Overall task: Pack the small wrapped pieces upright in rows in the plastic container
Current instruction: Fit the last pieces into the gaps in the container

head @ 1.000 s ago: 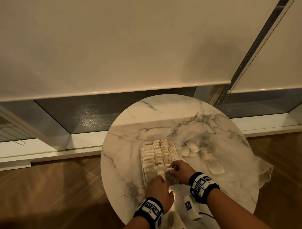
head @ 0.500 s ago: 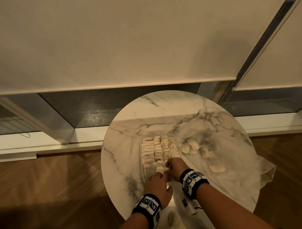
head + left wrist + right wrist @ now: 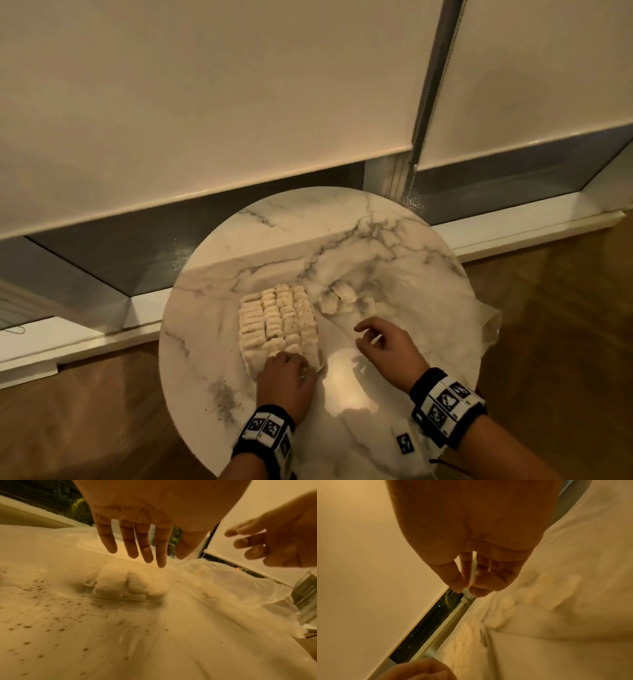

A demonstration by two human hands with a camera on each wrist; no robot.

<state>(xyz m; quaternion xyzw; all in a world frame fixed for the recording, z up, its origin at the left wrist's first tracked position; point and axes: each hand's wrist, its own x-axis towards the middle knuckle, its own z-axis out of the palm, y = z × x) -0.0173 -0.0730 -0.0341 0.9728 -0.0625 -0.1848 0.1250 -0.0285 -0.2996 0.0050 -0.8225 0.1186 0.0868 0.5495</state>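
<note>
On the round marble table (image 3: 212, 308) sits the plastic container (image 3: 320, 364), packed with four rows of small wrapped pieces (image 3: 277, 318) standing upright, side by side. The left hand (image 3: 286, 380) hangs at the container's near end; from the head view its fingertips seem to meet the nearest pieces, while the left wrist view shows the fingers (image 3: 145, 547) straight, slightly spread, hovering just above them, holding nothing. Whether they actually touch, one cannot tell. The right hand (image 3: 387, 346) is out to the right of the container, over a clear plastic sheet (image 3: 445, 329), its fingers loosely curled; in the right wrist view thumb and fingertips (image 3: 481, 588) draw close together, and if anything is pinched there, it cannot be made out. Beyond that hand, loose wrapped pieces (image 3: 337, 299) lie scattered on the sheet, near the container's far right corner.
</note>
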